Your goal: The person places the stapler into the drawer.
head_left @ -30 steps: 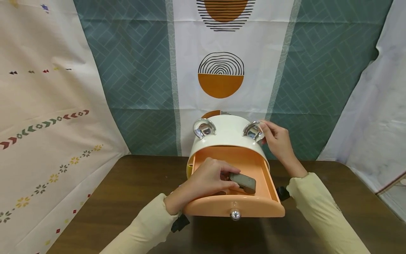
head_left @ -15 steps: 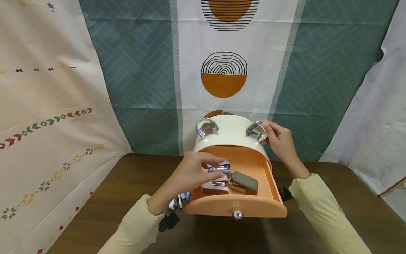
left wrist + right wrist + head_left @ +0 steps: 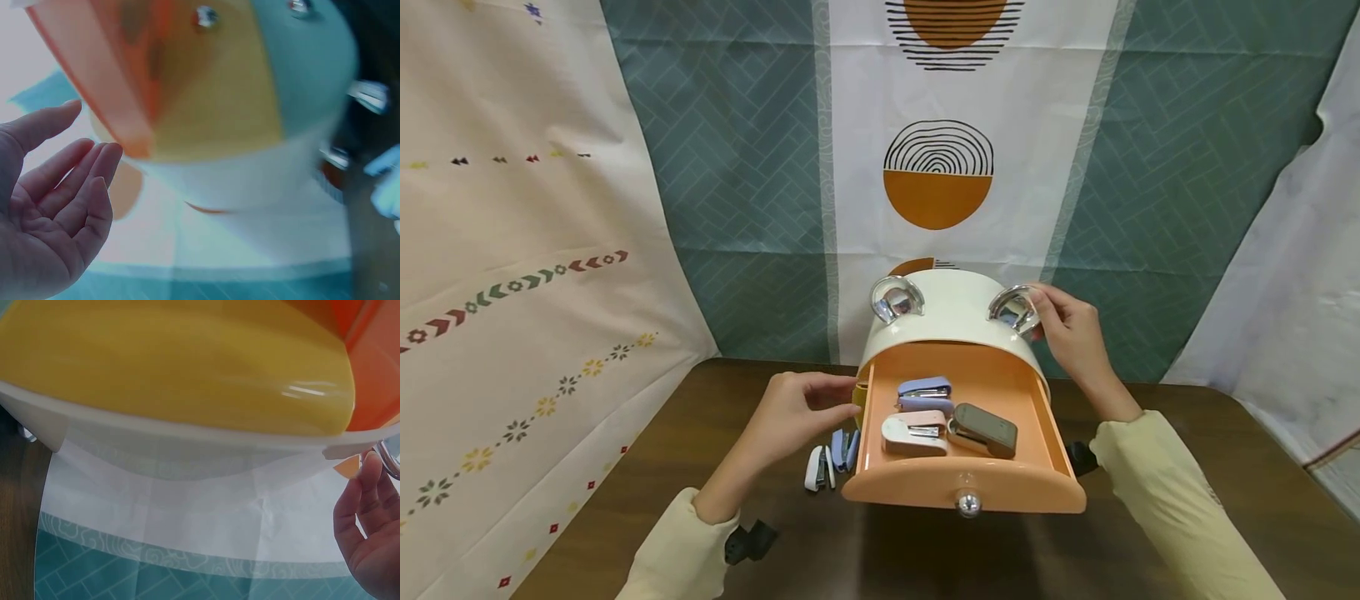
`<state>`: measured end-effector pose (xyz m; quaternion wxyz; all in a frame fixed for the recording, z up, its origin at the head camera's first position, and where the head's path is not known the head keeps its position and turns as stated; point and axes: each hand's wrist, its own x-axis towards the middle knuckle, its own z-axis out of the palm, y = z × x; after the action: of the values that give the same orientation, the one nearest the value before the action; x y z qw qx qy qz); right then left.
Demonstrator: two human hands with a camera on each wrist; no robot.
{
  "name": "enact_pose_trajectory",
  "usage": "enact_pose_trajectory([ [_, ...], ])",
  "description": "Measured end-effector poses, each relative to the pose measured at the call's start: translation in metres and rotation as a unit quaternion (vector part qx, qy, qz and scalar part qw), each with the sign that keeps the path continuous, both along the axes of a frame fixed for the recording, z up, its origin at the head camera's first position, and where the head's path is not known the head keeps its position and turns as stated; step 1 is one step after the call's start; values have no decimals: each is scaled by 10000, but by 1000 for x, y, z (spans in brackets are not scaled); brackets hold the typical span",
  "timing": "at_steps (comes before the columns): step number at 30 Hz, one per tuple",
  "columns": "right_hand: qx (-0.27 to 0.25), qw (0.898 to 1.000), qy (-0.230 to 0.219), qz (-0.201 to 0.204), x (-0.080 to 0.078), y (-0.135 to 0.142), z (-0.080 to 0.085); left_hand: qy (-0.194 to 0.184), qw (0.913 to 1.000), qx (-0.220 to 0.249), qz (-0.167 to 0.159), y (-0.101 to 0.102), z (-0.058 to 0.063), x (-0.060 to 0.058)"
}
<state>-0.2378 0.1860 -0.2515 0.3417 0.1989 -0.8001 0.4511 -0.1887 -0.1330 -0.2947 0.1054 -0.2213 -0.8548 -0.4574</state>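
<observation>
My left hand (image 3: 801, 417) is beside the left side of the pulled-out orange drawer (image 3: 962, 487), thumb and fingers parted with nothing between them. In the left wrist view, the left hand (image 3: 62, 206) shows its palm near the drawer's edge. Inside the drawer lie a purple stapler (image 3: 925, 393), a pale pink stapler (image 3: 913, 433) and a grey-green stapler (image 3: 985, 429). My right hand (image 3: 1071, 333) pinches the right silver ear (image 3: 1015, 308) on top of the white cabinet (image 3: 955, 308). The right wrist view shows the right hand (image 3: 375, 531) with fingertips at that ear.
A white stapler (image 3: 817, 468) and a blue stapler (image 3: 844, 450) lie on the dark wooden table (image 3: 700, 442), left of the cabinet. A yellow drawer (image 3: 187, 369) and a teal drawer (image 3: 306, 69) sit below the orange one. Patterned cloth (image 3: 737, 150) hangs behind.
My left hand has let go of the grey-green stapler and moved left out of the drawer, uncovering the other two staplers. The right hand stays at the ear.
</observation>
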Motion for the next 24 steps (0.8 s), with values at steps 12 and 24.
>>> enact_pose_trajectory([
  [12, 27, 10000, -15, -28, 0, 1, 0, -581, 9955, -107, 738, -34, -60, -13],
  [24, 33, 10000, -10, -17, 0, 1, 0, -854, 9893, -316, 1141, -41, -99, -14],
])
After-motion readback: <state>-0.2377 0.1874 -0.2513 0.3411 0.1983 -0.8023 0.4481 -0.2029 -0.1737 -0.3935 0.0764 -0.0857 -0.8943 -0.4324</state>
